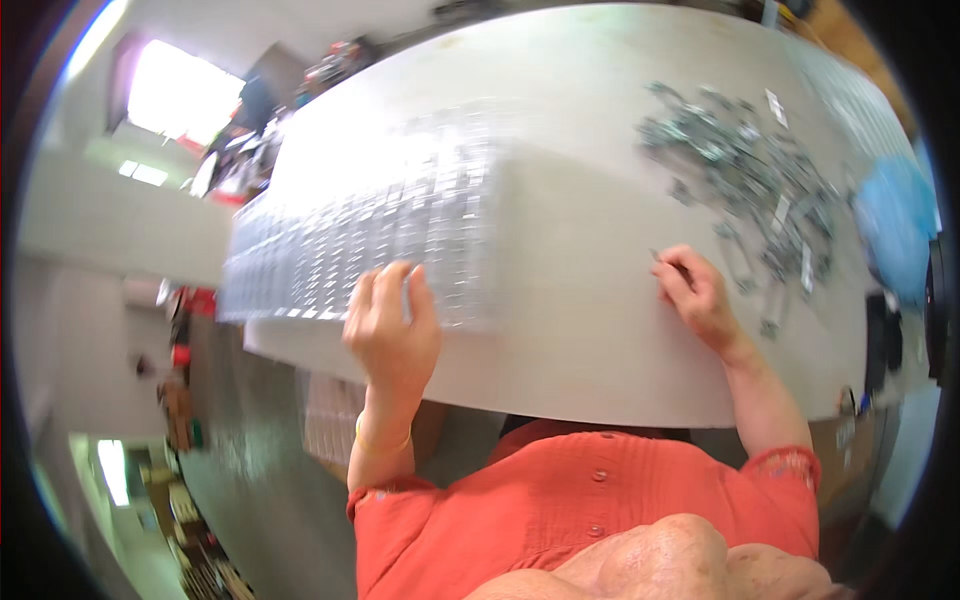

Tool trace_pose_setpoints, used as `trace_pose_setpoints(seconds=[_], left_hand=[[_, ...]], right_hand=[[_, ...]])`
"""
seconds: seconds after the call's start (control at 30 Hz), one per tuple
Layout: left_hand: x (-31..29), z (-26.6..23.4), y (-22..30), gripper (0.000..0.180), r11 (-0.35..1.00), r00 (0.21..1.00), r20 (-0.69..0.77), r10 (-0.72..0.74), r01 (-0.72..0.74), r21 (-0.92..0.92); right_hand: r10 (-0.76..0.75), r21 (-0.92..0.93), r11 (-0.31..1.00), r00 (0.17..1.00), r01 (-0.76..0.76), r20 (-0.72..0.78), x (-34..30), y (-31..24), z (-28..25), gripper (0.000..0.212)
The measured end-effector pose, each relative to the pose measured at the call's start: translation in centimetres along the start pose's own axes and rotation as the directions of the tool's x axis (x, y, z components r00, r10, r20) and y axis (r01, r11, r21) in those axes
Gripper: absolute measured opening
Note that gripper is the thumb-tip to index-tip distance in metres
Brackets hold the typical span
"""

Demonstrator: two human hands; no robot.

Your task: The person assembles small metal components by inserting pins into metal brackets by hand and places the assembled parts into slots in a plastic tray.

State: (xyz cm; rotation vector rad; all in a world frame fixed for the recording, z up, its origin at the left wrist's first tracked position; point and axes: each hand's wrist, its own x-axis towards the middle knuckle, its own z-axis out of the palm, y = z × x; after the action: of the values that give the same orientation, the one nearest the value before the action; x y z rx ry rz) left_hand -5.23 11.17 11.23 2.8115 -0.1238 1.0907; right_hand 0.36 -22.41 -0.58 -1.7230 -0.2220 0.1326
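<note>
A clear plastic tray (pixel 440 220) with rows of small compartments lies on the left half of the pale table. My left hand (pixel 392 325) is over its front edge, fingers bent and somewhat apart, with nothing visible in them; whether they touch the tray I cannot tell. Farther right, my right hand (pixel 697 298) is above the table with thumb and forefinger pinched. A small dark tip pokes out of that pinch, probably a metal piece, mostly hidden by the fingers. Beyond this hand spreads a loose heap of small grey metal parts (pixel 740 150).
The pale table (pixel 570 330) has a curved edge close to my body. A blue plastic bag (pixel 895 225) sits at its right end, with a black object (pixel 882 340) nearer me. Cardboard boxes (pixel 180 410) stand along the left side of the room.
</note>
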Motion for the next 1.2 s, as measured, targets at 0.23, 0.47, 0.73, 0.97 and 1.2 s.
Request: trace_pose_setpoints(seconds=[0.23, 0.47, 0.73, 0.97, 1.2], left_hand=[[-1.8, 2.3, 9.3, 0.008, 0.862, 0.984, 0.083, 0.155, -0.094, -0.497], [2.0, 6.2, 16.4, 0.010, 0.744, 0.916, 0.282, 0.284, -0.025, -0.667], [5.7, 16.3, 23.9, 0.024, 0.784, 0.712, 0.497, 0.496, -0.121, -0.609], [5.8, 20.2, 24.5, 0.024, 0.817, 0.579, 0.616, 0.535, -0.168, -0.551], [5.0, 18.1, 19.3, 0.020, 0.764, 0.846, 0.437, 0.306, 0.056, -0.643]], right_hand=[[-0.091, 0.156, 0.984, 0.996, 0.086, 0.025, -0.6, 1.4, 0.4, 0.005], [-0.573, -0.231, 0.713, 0.740, 0.662, 0.353, -1.7, 0.8, 1.4, 0.010], [-0.533, -0.176, 0.771, 0.772, 0.612, 0.347, -1.7, 1.5, 1.6, 0.008], [-0.496, -0.264, 0.749, 0.778, 0.608, 0.386, -2.1, 0.7, 1.4, 0.008], [-0.360, -0.280, 0.811, 0.816, 0.514, 0.453, -2.0, 0.5, 1.0, 0.011]])
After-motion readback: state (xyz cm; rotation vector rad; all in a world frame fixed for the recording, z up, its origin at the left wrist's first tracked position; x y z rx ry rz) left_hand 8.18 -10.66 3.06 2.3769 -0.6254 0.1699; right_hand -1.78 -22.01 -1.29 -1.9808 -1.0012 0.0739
